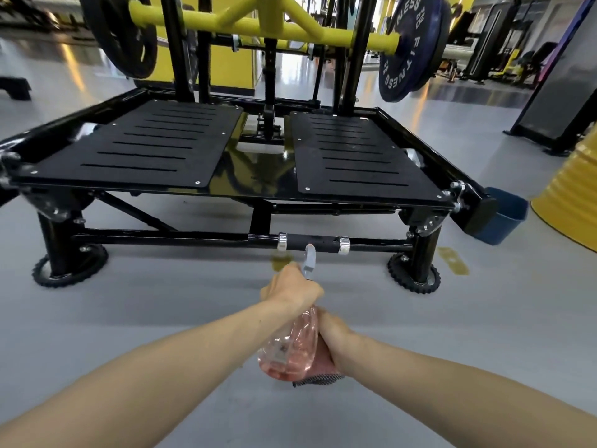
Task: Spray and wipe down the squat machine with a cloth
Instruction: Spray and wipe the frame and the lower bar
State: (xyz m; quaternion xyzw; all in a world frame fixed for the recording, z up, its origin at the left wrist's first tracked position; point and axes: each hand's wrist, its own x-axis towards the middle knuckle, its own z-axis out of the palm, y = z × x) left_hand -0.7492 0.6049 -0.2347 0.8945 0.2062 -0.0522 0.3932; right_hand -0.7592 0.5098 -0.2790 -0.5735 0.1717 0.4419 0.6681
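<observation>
The squat machine (226, 176) stands ahead of me: a black frame with two slotted black foot plates, a yellow bar and weight plates above. My left hand (290, 284) grips the neck and trigger of a clear pinkish spray bottle (292, 347), its grey nozzle aimed at the low front crossbar (310, 243). My right hand (334, 331) holds the bottle's base together with a pink and grey cloth (319, 371), mostly hidden under the bottle.
A blue bin (504, 221) sits on the floor by the machine's right corner, beside a yellow drum (571, 195). A dark blue weight plate (410, 50) hangs at the upper right. Grey floor surrounds the machine; other gym machines stand further back.
</observation>
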